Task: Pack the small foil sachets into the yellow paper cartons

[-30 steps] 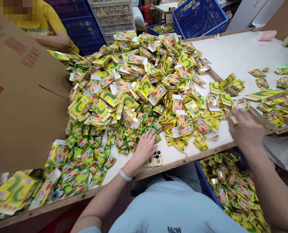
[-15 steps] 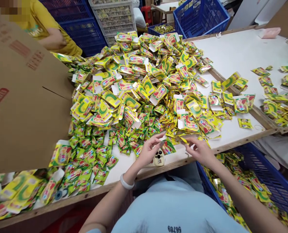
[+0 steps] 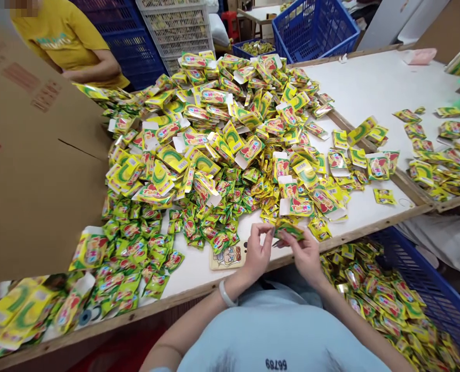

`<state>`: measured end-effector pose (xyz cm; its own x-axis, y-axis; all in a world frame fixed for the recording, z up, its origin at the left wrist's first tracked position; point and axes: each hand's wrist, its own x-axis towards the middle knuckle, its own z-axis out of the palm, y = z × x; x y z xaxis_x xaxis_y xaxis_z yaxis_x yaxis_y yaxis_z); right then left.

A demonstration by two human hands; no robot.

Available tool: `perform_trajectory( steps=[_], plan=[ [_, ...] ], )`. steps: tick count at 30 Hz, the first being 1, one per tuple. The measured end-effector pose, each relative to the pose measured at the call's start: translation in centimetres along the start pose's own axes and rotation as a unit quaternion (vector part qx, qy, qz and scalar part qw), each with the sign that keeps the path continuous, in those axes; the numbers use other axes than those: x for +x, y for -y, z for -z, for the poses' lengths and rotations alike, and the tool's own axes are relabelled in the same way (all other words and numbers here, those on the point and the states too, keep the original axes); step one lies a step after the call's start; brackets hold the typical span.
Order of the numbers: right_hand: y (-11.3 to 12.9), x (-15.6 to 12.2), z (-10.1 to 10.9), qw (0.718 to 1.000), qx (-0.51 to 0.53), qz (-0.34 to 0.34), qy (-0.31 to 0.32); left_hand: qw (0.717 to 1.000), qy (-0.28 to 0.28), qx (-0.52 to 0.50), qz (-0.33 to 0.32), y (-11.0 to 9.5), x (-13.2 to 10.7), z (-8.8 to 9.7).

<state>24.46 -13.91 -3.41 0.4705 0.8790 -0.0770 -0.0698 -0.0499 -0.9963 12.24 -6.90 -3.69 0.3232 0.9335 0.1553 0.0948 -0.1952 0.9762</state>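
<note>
In front of my body, at the table's front edge, my left hand (image 3: 259, 249) and my right hand (image 3: 305, 254) are close together. Small yellow and green candy packets (image 3: 289, 229) lie between them; the exact number is hidden by fingers. The right thumb presses on the packets, and the left fingers are closed at their left end. A phone in a cream cartoon case (image 3: 227, 257) lies beside the left wrist. Beyond it are loose green packets (image 3: 193, 227), and yellow packets (image 3: 270, 199) lie just past the hands.
Open-ended small printed boxes (image 3: 214, 139) form a big heap. A brown carton (image 3: 40, 181) stands at left. Below right, a blue crate (image 3: 434, 279) holds yellow packets. A wooden strip (image 3: 411, 186) crosses the white table. Across it, a person in a yellow shirt (image 3: 70, 39) stands.
My hands have come together, the left moving right, away from above the phone. The packets are now between both hands. The view has shifted slightly.
</note>
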Motion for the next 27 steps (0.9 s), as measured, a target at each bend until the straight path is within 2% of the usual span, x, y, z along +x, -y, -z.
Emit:
perform_trajectory(
  steps=[3, 6, 8, 10, 12, 14, 16, 18, 20, 21, 23, 24, 26, 27],
  plan=[
    [0.9, 1.4, 3.9, 0.999, -0.028, 0.01, -0.031, 0.984, 0.055, 0.167, -0.036, -0.3, 3.7, -0.4],
    [2.0, 3.7, 8.6, 0.991, -0.119, 0.056, -0.018, 0.927, 0.156, 0.343, -0.005, -0.4, 7.3, -1.4],
    [3.0, 5.3, 11.0, 0.976, -0.2, 0.086, 0.029, 0.898, 0.202, 0.39, -0.03, -0.7, 8.5, -2.0],
    [4.2, 6.8, 12.2, 0.948, -0.278, 0.094, 0.121, 0.889, 0.224, 0.385, -0.105, -1.4, 8.9, -1.6],
    [5.3, 7.8, 11.9, 0.92, -0.311, 0.094, 0.22, 0.898, 0.23, 0.328, -0.179, -2.4, 8.8, -0.4],
    [5.7, 7.8, 10.1, 0.91, -0.274, 0.077, 0.3, 0.932, 0.214, 0.211, -0.205, -3.3, 8.1, 1.3],
    [5.5, 6.7, 7.4, 0.925, -0.174, 0.031, 0.337, 0.968, 0.186, 0.041, -0.162, -3.6, 7.0, 2.6],
    [4.8, 5.1, 4.6, 0.936, -0.074, -0.019, 0.345, 0.975, 0.184, -0.107, -0.059, -3.3, 5.4, 3.1],
    [4.5, 3.5, 2.7, 0.938, -0.021, -0.04, 0.343, 0.963, 0.182, -0.187, 0.063, -2.6, 3.8, 3.1],
    [4.6, 3.0, 2.3, 0.943, -0.011, -0.034, 0.331, 0.959, 0.161, -0.207, 0.112, -2.3, 3.1, 3.0],
    [5.6, 2.8, 2.2, 0.965, 0.002, 0.011, 0.263, 0.954, 0.109, -0.223, 0.17, -2.1, 2.0, 3.1],
    [6.3, 3.0, 2.3, 0.975, 0.006, 0.047, 0.215, 0.952, 0.102, -0.223, 0.185, -2.3, 1.7, 3.3],
    [8.1, 3.8, 2.6, 0.981, -0.003, 0.124, 0.149, 0.942, 0.153, -0.211, 0.21, -3.0, 1.4, 3.7],
    [9.0, 4.3, 2.6, 0.976, -0.023, 0.157, 0.149, 0.935, 0.19, -0.203, 0.22, -3.4, 1.3, 3.8]
  ],
)
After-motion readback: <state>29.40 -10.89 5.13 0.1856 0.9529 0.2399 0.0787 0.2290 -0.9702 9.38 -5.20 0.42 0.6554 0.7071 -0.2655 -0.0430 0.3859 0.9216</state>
